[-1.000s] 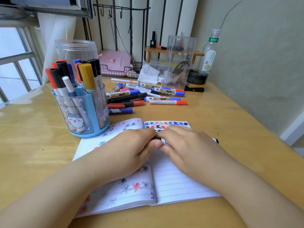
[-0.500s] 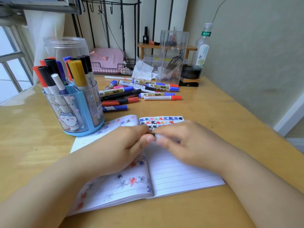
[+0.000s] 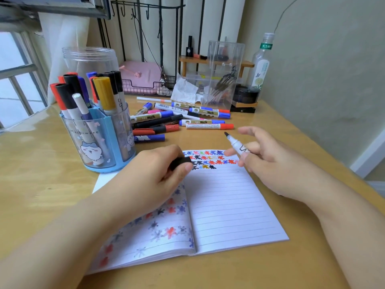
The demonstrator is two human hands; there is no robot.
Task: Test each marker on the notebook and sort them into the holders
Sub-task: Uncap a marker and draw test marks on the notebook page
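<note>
At frame centre, your left hand grips the black cap; your right hand pinches the uncapped marker above the notebook. Loosely held, its exposed tip may smear your fingers or the tabletop.

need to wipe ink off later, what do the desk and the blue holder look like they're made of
Desk: looks like light wood or wood veneer under a glossy coat; grain shows and the window reflects in it.
Holder: seemingly hard plastic, with an opaque blue base and spine and clear, shiny walls that show the markers inside.
</note>
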